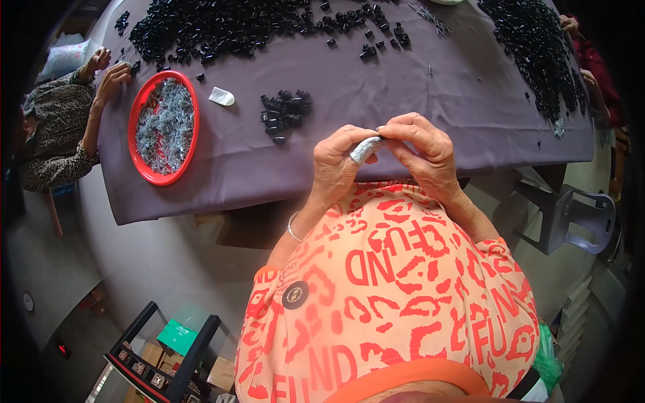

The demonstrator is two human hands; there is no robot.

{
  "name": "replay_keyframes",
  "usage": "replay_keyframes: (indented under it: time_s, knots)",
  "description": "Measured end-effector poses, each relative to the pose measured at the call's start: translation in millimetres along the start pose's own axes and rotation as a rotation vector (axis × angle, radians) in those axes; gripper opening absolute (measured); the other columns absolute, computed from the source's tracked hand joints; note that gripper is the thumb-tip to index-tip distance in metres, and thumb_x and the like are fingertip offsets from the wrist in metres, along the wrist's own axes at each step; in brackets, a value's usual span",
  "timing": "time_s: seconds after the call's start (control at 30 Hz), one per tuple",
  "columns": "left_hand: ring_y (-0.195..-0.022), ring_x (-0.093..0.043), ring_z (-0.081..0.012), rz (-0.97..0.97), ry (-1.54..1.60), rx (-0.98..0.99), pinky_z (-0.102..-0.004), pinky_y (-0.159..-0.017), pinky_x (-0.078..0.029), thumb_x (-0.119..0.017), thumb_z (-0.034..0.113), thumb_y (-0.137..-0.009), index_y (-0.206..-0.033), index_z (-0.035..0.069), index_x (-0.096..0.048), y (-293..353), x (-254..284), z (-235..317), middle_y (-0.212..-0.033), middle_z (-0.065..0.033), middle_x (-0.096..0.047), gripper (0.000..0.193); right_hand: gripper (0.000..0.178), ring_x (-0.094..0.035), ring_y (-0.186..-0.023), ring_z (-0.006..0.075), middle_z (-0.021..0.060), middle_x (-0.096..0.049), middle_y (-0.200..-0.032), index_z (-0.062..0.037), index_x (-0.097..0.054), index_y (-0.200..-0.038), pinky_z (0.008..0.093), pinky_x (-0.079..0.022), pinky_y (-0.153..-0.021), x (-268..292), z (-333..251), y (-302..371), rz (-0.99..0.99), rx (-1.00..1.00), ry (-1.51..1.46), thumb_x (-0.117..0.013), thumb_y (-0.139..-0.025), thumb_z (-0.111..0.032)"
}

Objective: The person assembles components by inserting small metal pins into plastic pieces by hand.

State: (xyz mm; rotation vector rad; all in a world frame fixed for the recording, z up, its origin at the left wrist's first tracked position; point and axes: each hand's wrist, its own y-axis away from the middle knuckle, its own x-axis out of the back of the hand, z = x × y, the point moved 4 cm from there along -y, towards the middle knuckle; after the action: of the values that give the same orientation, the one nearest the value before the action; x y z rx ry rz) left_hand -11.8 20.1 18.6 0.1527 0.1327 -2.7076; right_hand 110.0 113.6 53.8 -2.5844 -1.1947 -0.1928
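Observation:
My left hand (pixel 337 156) and my right hand (pixel 424 149) meet just past the table's near edge. Both are closed in a pinch on a small black part (pixel 381 137), mostly hidden by the fingertips. A pale grey covering (pixel 365 150) wraps one finger of the left hand. On the cloth to the left of my hands lies a small pile of black plastic parts (pixel 285 113). Farther left, a red oval tray (pixel 134 149) holds many thin silvery metal pieces (pixel 166 127). A white finger cover (pixel 222 97) rests between the tray and the pile.
Purple-grey cloth (pixel 430 87) covers the table. A large heap of black parts (pixel 201 27) spreads along the far side, and another heap (pixel 537 54) lies at right. Another person's hand (pixel 114 79) works at left; a red-sleeved person sits at far right. A grey plastic stool (pixel 571 215) stands right.

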Motion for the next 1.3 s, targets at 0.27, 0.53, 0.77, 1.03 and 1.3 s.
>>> replay_keyframes:
  time_s: [0.27,0.53,0.77,1.03,1.3]
  knots:
    - [-0.079,-0.058,-0.0259,0.043,-0.771,-0.356,-0.0337,-0.068,-0.048,-0.067,0.001,-0.073,-0.09,0.006,-0.067,-11.8,0.8,-1.5,-0.085,-0.006,-0.06,0.018,0.021,-0.062,-0.078,0.018,0.01,-0.062,-0.088,0.0,-0.064,-0.093,0.0267,-0.05,-0.07,-5.4,37.8,-3.4,0.022,0.141,0.162,-0.062,-0.075,0.011]
    - [-0.071,-0.057,-0.0217,0.081,-0.844,-0.332,-0.034,-0.063,-0.047,-0.065,0.006,-0.078,-0.094,0.006,-0.065,-11.6,11.8,-0.7,-0.081,-0.0064,-0.059,0.016,0.038,-0.061,-0.075,0.0228,0.0114,-0.06,-0.086,-0.0027,-0.054,-0.11,0.0307,-0.05,-0.066,-12.5,45.9,-5.4,-0.01,0.203,0.331,-0.062,-0.075,0.009]
    - [-0.047,-0.054,-0.0082,-0.024,-0.131,0.498,-0.021,-0.04,-0.042,-0.062,0.014,-0.086,-0.09,-0.001,-0.057,-21.1,4.8,-10.6,-0.066,-0.0038,-0.059,0.017,0.04,-0.061,-0.073,0.0271,0.0131,-0.058,-0.085,-0.0019,-0.05,-0.109,0.0336,-0.049,-0.064,-16.8,36.8,-6.3,-0.058,0.29,0.41,-0.061,-0.072,0.011]
    - [-0.049,-0.055,-0.007,-0.05,0.064,0.708,-0.0188,-0.038,-0.041,-0.062,0.017,-0.088,-0.09,0.002,-0.053,-20.9,2.5,-15.1,-0.066,-0.0037,-0.059,0.018,0.039,-0.061,-0.079,0.0276,0.0145,-0.058,-0.092,-0.0009,-0.051,-0.107,0.0326,-0.049,-0.067,-9.6,38.0,-8.9,-0.133,0.224,0.333,-0.061,-0.071,0.009]
    - [-0.057,-0.053,-0.007,-0.049,-0.007,0.185,-0.0205,-0.044,-0.042,-0.049,0.004,-0.083,-0.097,-0.002,-0.058,-16.3,7.8,-33.4,-0.075,-0.0024,-0.059,0.017,0.05,-0.042,-0.126,0.0343,0.0164,-0.049,-0.131,-0.0028,-0.048,-0.125,0.0454,-0.03,-0.105,-43.6,30.2,-26.0,-0.316,0.262,0.325,-0.05,-0.087,-0.036]
